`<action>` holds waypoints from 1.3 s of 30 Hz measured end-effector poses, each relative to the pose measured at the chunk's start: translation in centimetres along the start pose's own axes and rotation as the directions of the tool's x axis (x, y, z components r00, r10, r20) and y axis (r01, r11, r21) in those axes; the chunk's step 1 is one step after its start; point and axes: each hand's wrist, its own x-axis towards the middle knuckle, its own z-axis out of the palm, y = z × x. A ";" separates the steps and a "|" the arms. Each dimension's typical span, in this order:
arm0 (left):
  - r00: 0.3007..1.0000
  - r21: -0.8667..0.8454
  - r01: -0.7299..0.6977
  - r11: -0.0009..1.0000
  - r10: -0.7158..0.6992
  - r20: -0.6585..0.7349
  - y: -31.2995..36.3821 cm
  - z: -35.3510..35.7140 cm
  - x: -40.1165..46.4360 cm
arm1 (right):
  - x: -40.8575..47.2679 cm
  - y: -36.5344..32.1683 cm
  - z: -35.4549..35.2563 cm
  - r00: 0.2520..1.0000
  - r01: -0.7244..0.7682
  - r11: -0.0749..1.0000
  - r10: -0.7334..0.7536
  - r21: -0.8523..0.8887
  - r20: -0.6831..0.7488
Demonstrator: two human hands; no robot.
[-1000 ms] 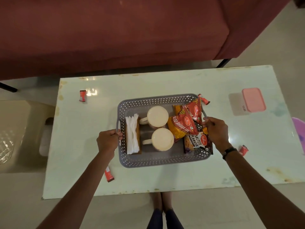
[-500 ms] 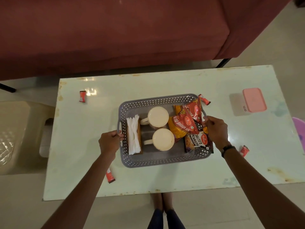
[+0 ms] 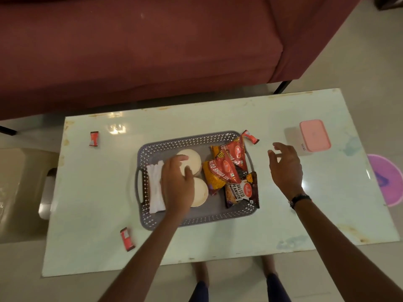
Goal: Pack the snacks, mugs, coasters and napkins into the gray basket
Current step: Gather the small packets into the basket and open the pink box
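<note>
**Left hand over the mugs, right hand open beside the basket**

At frame centre the gray basket (image 3: 196, 219) sits on the pale table (image 3: 87, 192), its long axis running left to right. My left hand (image 3: 177, 184) rests over the two mugs (image 3: 197, 159) inside it, fingers loosely curled; whether they grip a mug I cannot tell. Napkins (image 3: 153, 188) stand just left of that hand, by the basket's left wall. My right hand (image 3: 285, 168) hovers right of the basket, fingers spread and holding nothing. Snack packets (image 3: 222, 173) fill the basket's right half. One small red packet (image 3: 250, 136) lies at the basket's upper right corner, up and left of my right fingers (the nearer hand), its long axis slanting down to the right. Two more small red packets (image 3: 94, 138) lie loose at left.
</note>
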 end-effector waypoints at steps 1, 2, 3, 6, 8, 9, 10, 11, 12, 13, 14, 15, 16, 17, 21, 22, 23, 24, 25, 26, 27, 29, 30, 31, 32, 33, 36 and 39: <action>0.999 -0.048 0.006 0.999 -0.003 0.044 1.5 1.6 -0.1 | 1.0 0.8 -0.5 1.000 0.012 1.000 -0.012 -0.024 -0.019; 0.996 -0.096 0.012 0.995 -0.003 0.089 2.9 3.2 -0.3 | 2.1 1.8 -1.0 0.999 0.021 0.998 -0.023 -0.065 -0.026; 0.992 -0.131 0.013 0.991 0.004 0.128 4.3 5.0 -0.5 | 3.3 2.8 -1.5 0.999 0.024 0.993 -0.027 -0.117 -0.023; 0.982 -0.200 0.021 0.980 0.018 0.189 7.9 10.6 -1.4 | 6.5 6.3 -3.1 1.000 -0.008 0.965 0.007 -0.262 -0.004; 0.976 -0.245 0.078 0.966 -0.023 0.217 9.7 14.0 -2.2 | 8.7 8.4 -3.8 1.000 0.004 0.945 0.002 -0.327 0.017; 0.971 -0.251 0.114 0.961 -0.054 0.232 10.5 15.5 -2.5 | 9.8 9.4 -4.0 0.999 0.017 0.937 -0.002 -0.349 0.044; 0.966 -0.254 0.148 0.956 -0.084 0.246 11.1 16.9 -2.9 | 10.8 10.1 -4.1 0.997 0.028 0.931 0.003 -0.364 0.083; 0.959 -0.262 0.182 0.948 -0.112 0.261 11.7 18.4 -3.2 | 11.8 10.9 -4.3 0.992 0.041 0.927 0.008 -0.373 0.129; 0.951 -0.275 0.217 0.936 -0.140 0.275 12.0 19.7 -3.5 | 12.4 11.3 -4.4 0.985 0.060 0.925 0.007 -0.376 0.174; 0.942 -0.285 0.254 0.924 -0.169 0.291 12.0 20.6 -3.6 | 12.7 11.5 -4.5 0.978 0.082 0.923 -0.002 -0.376 0.208; 0.930 -0.291 0.294 0.911 -0.202 0.307 12.0 21.6 -3.8 | 12.9 11.7 -4.6 0.974 0.102 0.921 -0.016 -0.375 0.226; 0.918 -0.288 0.331 0.899 -0.236 0.318 11.9 22.5 -4.0 | 12.8 11.8 -4.9 0.973 0.118 0.921 -0.032 -0.371 0.230; 0.906 -0.285 0.367 0.885 -0.271 0.325 11.8 23.2 -4.2 | 12.4 11.9 -5.1 0.971 0.134 0.923 -0.050 -0.360 0.234; 0.887 -0.278 0.414 0.867 -0.316 0.335 11.7 23.7 -4.5 | 11.8 12.1 -5.3 0.968 0.150 0.927 -0.067 -0.344 0.241; 0.754 -0.269 0.633 0.726 -0.501 0.425 11.2 25.0 -5.7 | 7.6 12.7 -6.0 0.950 0.214 0.929 -0.127 -0.302 0.284; 0.726 -0.282 0.667 0.689 -0.519 0.451 11.1 25.1 -6.0 | 6.6 12.9 -6.1 0.949 0.205 0.940 -0.123 -0.273 0.290; 0.703 -0.292 0.694 0.658 -0.533 0.472 11.0 25.2 -6.2 | 5.8 13.0 -6.3 0.949 0.174 0.958 -0.102 -0.226 0.297; 0.682 -0.305 0.717 0.627 -0.542 0.491 11.0 25.3 -6.3 | 5.1 13.0 -6.4 0.950 0.126 0.978 -0.071 -0.165 0.304; 0.659 -0.322 0.741 0.589 -0.549 0.514 11.1 25.4 -6.3 | 4.5 12.8 -6.6 0.948 0.079 0.992 -0.044 -0.100 0.316; 0.633 -0.339 0.766 0.546 -0.551 0.543 11.2 25.5 -6.3 | 3.9 12.7 -6.8 0.942 0.042 0.999 -0.028 -0.034 0.333; 0.608 -0.344 0.787 0.512 -0.550 0.573 11.4 25.5 -6.2 | 3.3 12.2 -7.0 0.938 0.016 0.999 -0.026 0.031 0.347; 0.554 -0.357 0.828 0.433 -0.532 0.641 11.4 25.7 -5.8 | 2.3 11.1 -7.5 0.929 -0.030 0.989 -0.027 0.147 0.369; 0.536 -0.380 0.842 0.382 -0.518 0.667 11.5 25.7 -5.6 | 1.9 10.6 -7.9 0.928 -0.054 0.982 -0.019 0.183 0.372; 0.533 -0.395 0.845 0.360 -0.515 0.672 11.8 25.7 -5.5 | 1.7 10.1 -8.3 0.929 -0.082 0.975 -0.001 0.208 0.371; 0.538 -0.393 0.842 0.370 -0.518 0.665 12.0 25.7 -5.3 | 1.6 9.8 -8.8 0.928 -0.121 0.965 0.025 0.235 0.373; 0.552 -0.373 0.830 0.415 -0.515 0.655 12.2 25.7 -5.2 | 1.7 9.7 -9.2 0.922 -0.169 0.948 0.056 0.269 0.383; 0.594 -0.338 0.790 0.511 -0.503 0.628 12.7 25.6 -5.0 | 2.5 9.8 -10.3 0.882 -0.296 0.888 0.111 0.353 0.459; 0.625 -0.335 0.760 0.557 -0.485 0.612 13.2 25.5 -4.6 | 3.4 10.5 -10.6 0.827 -0.362 0.858 0.117 0.363 0.550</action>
